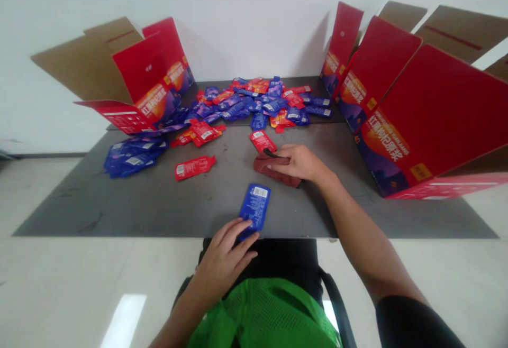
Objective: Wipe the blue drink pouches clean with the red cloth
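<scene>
My right hand (297, 162) is closed around a bunched dark reddish-brown cloth (273, 168) on the table, with a dark strip at its top near my fingertips. Just behind the cloth lies a red pouch (262, 140). A blue pouch (256, 205) with a white barcode label lies flat by the table's front edge. My left hand (228, 250) rests its outstretched fingers on the pouch's near end, slightly apart from each other. To the left, another red pouch (194, 168) lies alone.
A mixed heap of blue and red pouches (246, 106) spreads along the back of the grey table (159, 210). Blue pouches (135, 156) and red pouches (202, 133) are piled at left. Open red cartons stand at the left (146, 73) and right (428, 104).
</scene>
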`<state>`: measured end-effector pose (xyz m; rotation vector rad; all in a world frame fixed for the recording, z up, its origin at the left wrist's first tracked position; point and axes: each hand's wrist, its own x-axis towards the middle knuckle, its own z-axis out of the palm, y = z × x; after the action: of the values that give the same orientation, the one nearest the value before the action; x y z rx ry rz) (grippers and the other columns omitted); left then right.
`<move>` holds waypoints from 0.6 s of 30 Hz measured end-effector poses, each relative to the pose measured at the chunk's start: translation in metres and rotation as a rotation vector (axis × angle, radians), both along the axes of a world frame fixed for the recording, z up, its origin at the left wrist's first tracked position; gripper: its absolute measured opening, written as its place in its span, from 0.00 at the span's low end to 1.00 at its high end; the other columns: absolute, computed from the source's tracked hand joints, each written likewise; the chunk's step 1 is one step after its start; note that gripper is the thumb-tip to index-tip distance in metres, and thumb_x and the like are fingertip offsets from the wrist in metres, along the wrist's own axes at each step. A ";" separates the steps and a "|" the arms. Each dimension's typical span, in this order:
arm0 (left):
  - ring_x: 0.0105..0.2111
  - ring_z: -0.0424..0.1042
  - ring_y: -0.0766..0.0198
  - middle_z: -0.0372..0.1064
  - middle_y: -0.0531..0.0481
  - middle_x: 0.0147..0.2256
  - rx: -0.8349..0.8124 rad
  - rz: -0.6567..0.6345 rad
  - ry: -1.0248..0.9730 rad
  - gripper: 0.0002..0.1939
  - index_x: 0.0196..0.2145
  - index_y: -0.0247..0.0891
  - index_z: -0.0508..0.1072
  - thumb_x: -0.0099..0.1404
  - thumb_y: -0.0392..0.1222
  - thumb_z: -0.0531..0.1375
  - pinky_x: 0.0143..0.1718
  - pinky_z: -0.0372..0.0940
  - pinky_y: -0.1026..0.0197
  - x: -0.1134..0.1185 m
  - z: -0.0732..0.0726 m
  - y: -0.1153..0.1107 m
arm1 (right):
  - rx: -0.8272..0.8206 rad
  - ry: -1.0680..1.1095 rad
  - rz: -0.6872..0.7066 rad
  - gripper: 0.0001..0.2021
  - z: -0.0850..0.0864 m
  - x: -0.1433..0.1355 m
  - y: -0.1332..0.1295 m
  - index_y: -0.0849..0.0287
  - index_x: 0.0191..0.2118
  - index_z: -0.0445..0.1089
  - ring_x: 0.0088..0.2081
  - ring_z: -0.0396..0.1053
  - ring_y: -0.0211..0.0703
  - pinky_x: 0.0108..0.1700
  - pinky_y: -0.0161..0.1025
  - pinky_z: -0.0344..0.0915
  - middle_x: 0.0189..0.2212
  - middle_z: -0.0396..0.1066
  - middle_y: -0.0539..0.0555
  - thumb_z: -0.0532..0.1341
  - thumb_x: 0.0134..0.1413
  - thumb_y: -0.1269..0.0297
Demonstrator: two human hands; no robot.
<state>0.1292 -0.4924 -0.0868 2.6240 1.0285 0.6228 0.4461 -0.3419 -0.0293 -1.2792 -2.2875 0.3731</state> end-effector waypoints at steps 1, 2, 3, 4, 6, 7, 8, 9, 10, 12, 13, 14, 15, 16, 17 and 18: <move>0.64 0.65 0.49 0.66 0.47 0.64 0.016 0.017 -0.030 0.27 0.67 0.57 0.63 0.73 0.44 0.60 0.62 0.67 0.42 -0.001 -0.007 -0.002 | -0.003 0.002 -0.004 0.19 0.001 -0.001 -0.001 0.59 0.46 0.80 0.35 0.66 0.40 0.38 0.36 0.55 0.34 0.71 0.53 0.62 0.66 0.48; 0.63 0.66 0.50 0.67 0.46 0.62 0.039 0.046 -0.061 0.27 0.67 0.56 0.63 0.73 0.42 0.60 0.62 0.66 0.42 -0.002 -0.015 -0.004 | -0.006 0.004 -0.014 0.19 0.002 -0.002 -0.002 0.59 0.47 0.80 0.35 0.66 0.40 0.38 0.36 0.56 0.34 0.70 0.53 0.62 0.66 0.49; 0.62 0.68 0.51 0.69 0.46 0.61 0.074 0.084 -0.094 0.27 0.67 0.56 0.64 0.73 0.40 0.60 0.62 0.65 0.42 -0.001 -0.023 -0.006 | -0.008 0.009 -0.029 0.19 0.001 -0.002 -0.002 0.59 0.48 0.80 0.35 0.66 0.40 0.38 0.36 0.56 0.33 0.70 0.53 0.62 0.66 0.49; 0.61 0.69 0.51 0.71 0.46 0.60 0.117 0.125 -0.128 0.27 0.66 0.54 0.65 0.72 0.38 0.61 0.62 0.64 0.42 0.001 -0.030 -0.008 | -0.004 0.018 -0.043 0.19 0.000 -0.002 -0.001 0.59 0.48 0.80 0.34 0.66 0.40 0.38 0.36 0.56 0.33 0.70 0.53 0.62 0.65 0.49; 0.59 0.72 0.53 0.74 0.46 0.57 0.202 0.202 -0.195 0.23 0.62 0.50 0.70 0.72 0.35 0.62 0.64 0.59 0.44 0.006 -0.040 -0.011 | 0.031 0.052 -0.068 0.19 -0.005 -0.001 0.002 0.58 0.47 0.80 0.34 0.67 0.41 0.36 0.36 0.57 0.32 0.69 0.53 0.63 0.64 0.48; 0.58 0.73 0.54 0.75 0.46 0.55 0.233 0.228 -0.226 0.20 0.59 0.47 0.72 0.71 0.34 0.62 0.65 0.56 0.45 0.009 -0.044 -0.013 | 0.062 0.073 -0.078 0.19 -0.008 0.000 0.004 0.59 0.46 0.80 0.34 0.67 0.41 0.36 0.36 0.57 0.32 0.69 0.53 0.63 0.63 0.48; 0.57 0.74 0.55 0.76 0.46 0.54 0.253 0.244 -0.254 0.18 0.57 0.45 0.74 0.71 0.34 0.62 0.66 0.54 0.46 0.012 -0.045 -0.014 | 0.098 0.091 -0.086 0.19 -0.010 0.000 0.006 0.59 0.45 0.80 0.34 0.67 0.42 0.36 0.37 0.57 0.32 0.70 0.53 0.64 0.63 0.47; 0.57 0.74 0.55 0.77 0.47 0.54 0.262 0.251 -0.280 0.16 0.55 0.44 0.75 0.71 0.34 0.63 0.66 0.52 0.47 0.015 -0.046 -0.015 | 0.133 0.101 -0.095 0.19 -0.011 0.000 0.007 0.59 0.45 0.80 0.34 0.68 0.42 0.36 0.37 0.58 0.32 0.70 0.53 0.64 0.63 0.47; 0.57 0.74 0.56 0.78 0.47 0.53 0.260 0.255 -0.299 0.15 0.54 0.43 0.76 0.71 0.35 0.63 0.66 0.51 0.47 0.018 -0.045 -0.015 | 0.163 0.103 -0.103 0.19 -0.010 -0.002 0.006 0.59 0.46 0.80 0.34 0.68 0.42 0.36 0.37 0.58 0.32 0.70 0.53 0.64 0.63 0.47; 0.56 0.75 0.56 0.79 0.48 0.52 0.247 0.264 -0.325 0.14 0.54 0.44 0.76 0.72 0.36 0.62 0.66 0.50 0.48 0.021 -0.042 -0.015 | 0.195 0.083 -0.110 0.19 -0.003 -0.012 -0.001 0.59 0.47 0.79 0.34 0.69 0.42 0.35 0.37 0.59 0.32 0.70 0.53 0.64 0.63 0.48; 0.55 0.75 0.56 0.79 0.49 0.51 0.239 0.268 -0.333 0.14 0.54 0.44 0.76 0.72 0.36 0.62 0.66 0.49 0.48 0.021 -0.041 -0.014 | 0.200 0.070 -0.107 0.18 0.001 -0.020 -0.009 0.59 0.47 0.79 0.35 0.69 0.42 0.36 0.37 0.59 0.33 0.71 0.54 0.64 0.64 0.49; 0.55 0.75 0.57 0.79 0.50 0.51 0.230 0.271 -0.339 0.14 0.54 0.45 0.77 0.73 0.36 0.62 0.66 0.48 0.48 0.022 -0.040 -0.014 | 0.196 0.056 -0.095 0.18 0.005 -0.031 -0.020 0.59 0.47 0.79 0.36 0.70 0.42 0.36 0.37 0.60 0.34 0.72 0.54 0.63 0.65 0.50; 0.54 0.75 0.57 0.79 0.51 0.50 0.221 0.274 -0.345 0.14 0.54 0.46 0.77 0.73 0.37 0.61 0.66 0.48 0.47 0.022 -0.040 -0.013 | 0.187 0.043 -0.076 0.17 0.008 -0.042 -0.032 0.59 0.48 0.78 0.38 0.71 0.43 0.38 0.37 0.61 0.36 0.73 0.55 0.62 0.66 0.51; 0.54 0.75 0.57 0.80 0.52 0.50 0.212 0.278 -0.350 0.13 0.53 0.47 0.77 0.73 0.37 0.61 0.66 0.47 0.47 0.022 -0.040 -0.012 | 0.171 0.024 -0.051 0.17 0.009 -0.054 -0.046 0.59 0.50 0.78 0.38 0.72 0.43 0.38 0.37 0.62 0.37 0.73 0.55 0.62 0.67 0.52; 0.53 0.75 0.57 0.80 0.53 0.49 0.205 0.283 -0.356 0.13 0.53 0.47 0.77 0.74 0.37 0.60 0.66 0.47 0.47 0.022 -0.041 -0.011 | 0.157 -0.007 -0.005 0.17 0.007 -0.065 -0.059 0.58 0.51 0.77 0.37 0.71 0.42 0.37 0.37 0.62 0.36 0.73 0.54 0.62 0.66 0.52; 0.52 0.75 0.57 0.80 0.53 0.48 0.201 0.291 -0.365 0.13 0.53 0.48 0.78 0.74 0.37 0.60 0.65 0.48 0.47 0.022 -0.042 -0.010 | 0.128 -0.056 0.052 0.16 0.003 -0.074 -0.071 0.56 0.52 0.77 0.36 0.71 0.42 0.36 0.37 0.62 0.35 0.74 0.53 0.62 0.66 0.53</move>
<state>0.1508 -0.5027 -0.1283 2.4000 1.2888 1.2762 0.3721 -0.4125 -0.0264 -1.1823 -2.3547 0.2068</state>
